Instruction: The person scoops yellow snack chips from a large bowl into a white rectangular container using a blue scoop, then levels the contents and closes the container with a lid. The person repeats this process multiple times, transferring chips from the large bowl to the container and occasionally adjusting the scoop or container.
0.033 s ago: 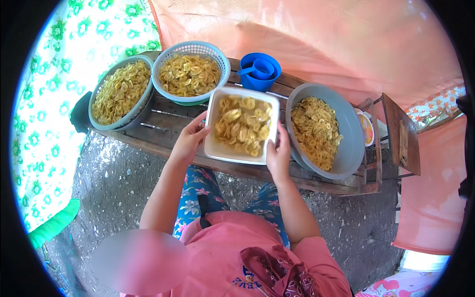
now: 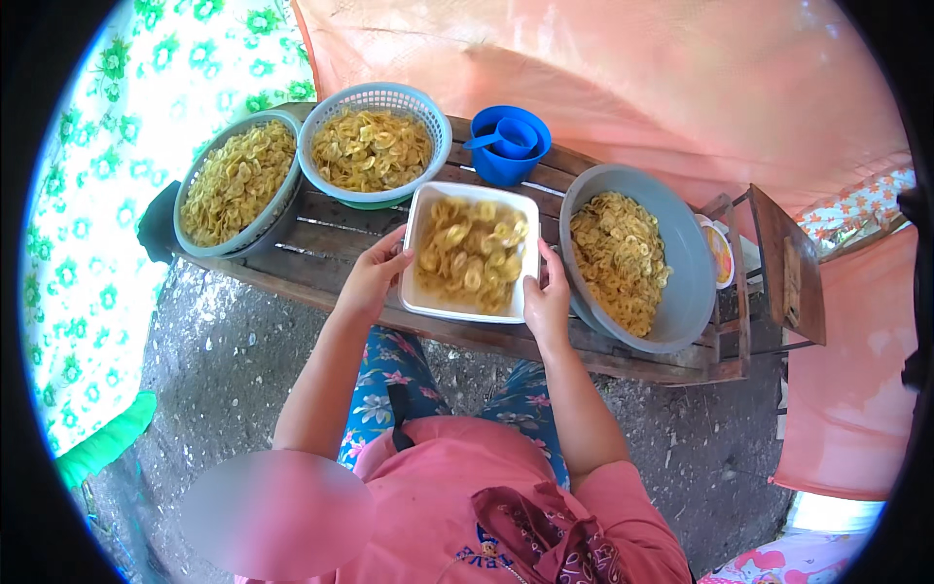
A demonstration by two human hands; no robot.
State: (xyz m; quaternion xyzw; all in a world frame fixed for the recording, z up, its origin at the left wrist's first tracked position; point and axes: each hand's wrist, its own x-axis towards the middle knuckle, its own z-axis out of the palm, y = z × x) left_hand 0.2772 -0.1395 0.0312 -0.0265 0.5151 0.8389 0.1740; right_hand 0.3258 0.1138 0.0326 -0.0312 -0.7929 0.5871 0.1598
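Between my two hands is a white square plastic tub (image 2: 467, 310), held over the near edge of a wooden slatted bench. Thin yellow banana chips (image 2: 472, 255) fill much of it, slightly blurred. My left hand (image 2: 374, 276) grips the tub's left side, thumb on the rim and fingers partly hidden beneath. On the opposite side, my right hand (image 2: 549, 300) closes round the right wall, thumb toward the near corner. Just right of it stands a big grey basin (image 2: 689, 282), with a heap of similar chips (image 2: 623, 261) on its left part.
Two grey perforated baskets of chips, a round one (image 2: 433, 112) and an oval one (image 2: 286, 202), stand at the bench's left. Behind the tub is a blue container (image 2: 501, 173) with a blue dipper (image 2: 514, 138) in it. A wooden stool-like piece (image 2: 793, 263) stands at the right.
The tub has tilted a little, its far edge shifting toward me and slightly left. The chips inside have shifted. Both hands keep their hold.
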